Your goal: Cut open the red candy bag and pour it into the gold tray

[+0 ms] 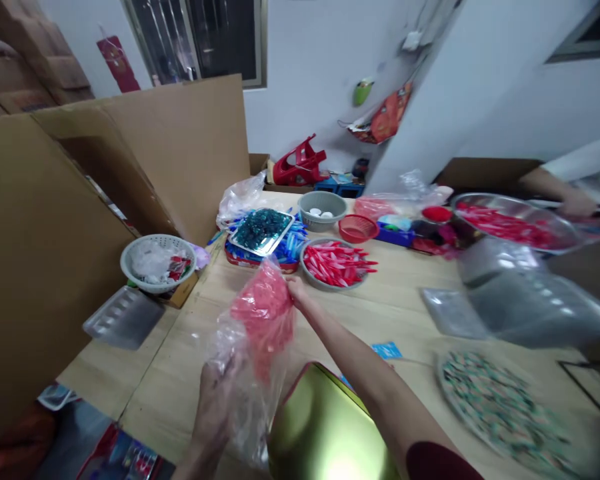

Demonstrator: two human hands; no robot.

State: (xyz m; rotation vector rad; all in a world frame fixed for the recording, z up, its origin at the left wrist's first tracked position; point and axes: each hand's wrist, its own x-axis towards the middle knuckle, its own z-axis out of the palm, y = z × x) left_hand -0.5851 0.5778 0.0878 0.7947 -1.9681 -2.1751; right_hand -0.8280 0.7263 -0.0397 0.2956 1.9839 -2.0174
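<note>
A clear plastic bag (pixel 267 313) with pink-red contents bunched in its upper part hangs between my hands. My left hand (pixel 219 393), blurred a little, is closed on the loose clear plastic at the lower left. At the upper right side of the bag, my right hand (pixel 296 292) pinches the plastic beside the pink contents. What the contents are I cannot make out. Below the bag and my right forearm lies a shiny gold tray (pixel 330 427). Just beyond my right hand stands a grey bowl (pixel 325 287) heaped with red and pink pointed pieces (pixel 335 263).
Blue pieces (pixel 295 243) lie under a clear tray of teal bits (pixel 263 230). A white basket (pixel 153 288) stands left, near cardboard (pixel 190 147). At right are a round tray (pixel 453 400), plastic trays (pixel 525 300) and a metal bowl (pixel 560 247) near another person's hand (pixel 577 203).
</note>
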